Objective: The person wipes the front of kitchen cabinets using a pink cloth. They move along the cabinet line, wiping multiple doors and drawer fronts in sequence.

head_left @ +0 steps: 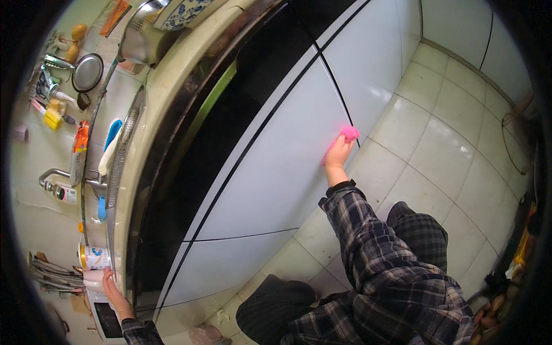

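A bright pink cloth (pixel 349 134) is pressed against a white cabinet door (pixel 276 155). My right hand (pixel 338 154) is closed on it, near the door's lower edge and beside the dark gap between two doors. At the lower left, my left hand (pixel 117 296) lies on the counter by the sink's metal rim (pixel 111 241), fingers stretched out and holding nothing. Close to its fingertips are a pink container (pixel 95 278) and a white can with a coloured label (pixel 95 257).
A black band (pixel 201 138) runs under the cream counter edge (pixel 167 80). A perforated metal pot (pixel 138 37), a blue-and-white brush (pixel 111 144) and a faucet (pixel 63 173) stand around the sink. Pale floor tiles (pixel 425 149) lie below. Bags and round items crowd the lower right.
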